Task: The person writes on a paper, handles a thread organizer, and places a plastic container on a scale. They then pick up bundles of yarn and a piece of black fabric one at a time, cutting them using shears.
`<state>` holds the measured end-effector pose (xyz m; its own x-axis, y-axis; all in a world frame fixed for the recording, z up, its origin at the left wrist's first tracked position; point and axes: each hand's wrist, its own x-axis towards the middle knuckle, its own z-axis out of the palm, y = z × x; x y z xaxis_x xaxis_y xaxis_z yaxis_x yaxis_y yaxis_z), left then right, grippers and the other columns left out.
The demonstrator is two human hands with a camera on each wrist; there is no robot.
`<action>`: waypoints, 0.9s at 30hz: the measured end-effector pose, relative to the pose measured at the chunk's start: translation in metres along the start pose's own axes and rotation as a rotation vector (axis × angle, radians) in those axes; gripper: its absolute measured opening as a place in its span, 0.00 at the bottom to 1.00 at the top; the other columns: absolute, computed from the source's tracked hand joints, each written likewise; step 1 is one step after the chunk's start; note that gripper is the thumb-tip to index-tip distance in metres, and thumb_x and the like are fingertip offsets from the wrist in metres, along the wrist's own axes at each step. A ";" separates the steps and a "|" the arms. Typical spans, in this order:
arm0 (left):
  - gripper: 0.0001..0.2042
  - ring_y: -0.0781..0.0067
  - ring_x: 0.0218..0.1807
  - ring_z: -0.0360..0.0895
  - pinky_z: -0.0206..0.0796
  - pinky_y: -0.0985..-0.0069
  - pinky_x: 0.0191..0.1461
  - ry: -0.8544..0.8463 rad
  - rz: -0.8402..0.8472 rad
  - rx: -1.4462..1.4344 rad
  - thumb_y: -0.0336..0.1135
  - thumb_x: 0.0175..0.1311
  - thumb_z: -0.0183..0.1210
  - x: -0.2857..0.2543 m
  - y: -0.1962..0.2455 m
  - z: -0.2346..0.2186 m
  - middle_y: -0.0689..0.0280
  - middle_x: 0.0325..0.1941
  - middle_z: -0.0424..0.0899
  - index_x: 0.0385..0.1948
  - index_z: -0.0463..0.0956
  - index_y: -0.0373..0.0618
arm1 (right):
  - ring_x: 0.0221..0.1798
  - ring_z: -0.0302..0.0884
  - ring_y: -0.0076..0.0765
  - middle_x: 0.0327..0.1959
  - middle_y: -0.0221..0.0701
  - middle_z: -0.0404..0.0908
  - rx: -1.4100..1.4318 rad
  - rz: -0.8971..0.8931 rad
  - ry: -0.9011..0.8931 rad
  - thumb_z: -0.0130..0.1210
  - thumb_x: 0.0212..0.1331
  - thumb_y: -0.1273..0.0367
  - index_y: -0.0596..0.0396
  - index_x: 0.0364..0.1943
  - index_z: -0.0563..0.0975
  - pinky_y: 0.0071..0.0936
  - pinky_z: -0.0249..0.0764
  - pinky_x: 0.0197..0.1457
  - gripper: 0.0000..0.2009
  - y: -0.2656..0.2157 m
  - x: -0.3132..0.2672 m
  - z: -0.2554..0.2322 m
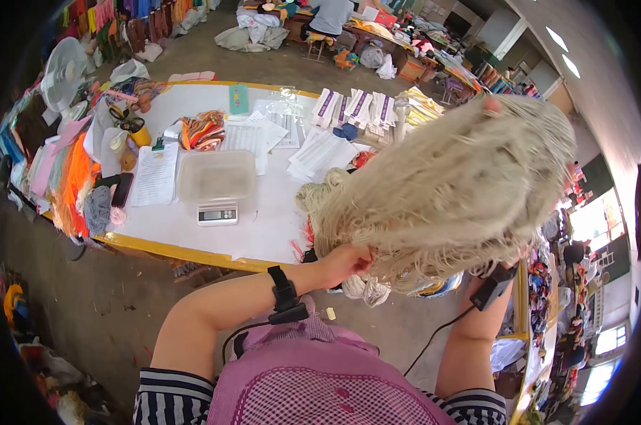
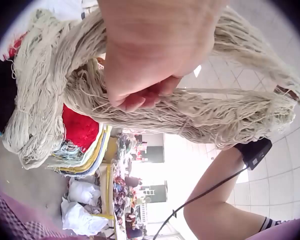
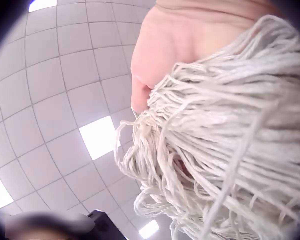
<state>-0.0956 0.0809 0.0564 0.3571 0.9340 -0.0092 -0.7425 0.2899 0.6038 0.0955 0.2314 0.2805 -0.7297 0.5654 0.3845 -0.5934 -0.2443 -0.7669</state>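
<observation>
A large bundle of cream yarn (image 1: 448, 184) is held up over the table's right part, stretched between both hands. My left hand (image 1: 350, 265) grips its lower left edge; in the left wrist view the left hand's (image 2: 157, 50) fingers curl into the strands. My right hand (image 3: 177, 55) holds the far end, with strands (image 3: 225, 130) spread over it and most fingers hidden. In the head view the yarn covers nearly all of that hand. More cream skeins (image 1: 324, 195) lie on the table beneath the bundle.
On the white table (image 1: 267, 230) are a scale (image 1: 218, 214) with a clear plastic tub (image 1: 216, 176), a clipboard (image 1: 155, 173), papers, orange yarn (image 1: 202, 131) and labelled packs (image 1: 359, 108). Colourful yarn and a fan (image 1: 64, 74) stand at the left. A seated person (image 1: 330, 17) is behind.
</observation>
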 end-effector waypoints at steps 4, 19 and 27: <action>0.15 0.70 0.51 0.76 0.65 0.74 0.58 0.374 0.299 1.021 0.31 0.63 0.53 -0.014 0.026 -0.019 0.64 0.46 0.80 0.51 0.74 0.40 | 0.59 0.72 0.38 0.59 0.39 0.74 -0.151 0.040 0.102 0.49 0.66 0.57 0.59 0.62 0.68 0.36 0.67 0.64 0.25 -0.069 -0.059 -0.081; 0.30 0.48 0.76 0.46 0.51 0.60 0.72 0.259 0.623 1.663 0.34 0.62 0.53 -0.011 0.114 0.090 0.56 0.76 0.50 0.69 0.61 0.56 | 0.51 0.77 0.30 0.46 0.29 0.80 -1.185 0.881 0.094 0.63 0.57 0.58 0.58 0.55 0.74 0.24 0.71 0.54 0.25 0.092 -0.144 -0.077; 0.30 0.44 0.76 0.42 0.47 0.55 0.73 0.222 0.652 2.228 0.48 0.62 0.53 -0.002 0.101 0.103 0.56 0.77 0.47 0.69 0.62 0.64 | 0.58 0.71 0.30 0.59 0.33 0.72 -0.423 0.400 0.036 0.66 0.54 0.59 0.59 0.58 0.72 0.29 0.66 0.62 0.30 0.151 -0.089 0.024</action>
<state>-0.1132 0.0874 0.1996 0.2572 0.8194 0.5122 0.9009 -0.3951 0.1798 0.0625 0.1254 0.1425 -0.8528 0.5222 0.0108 -0.0816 -0.1129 -0.9902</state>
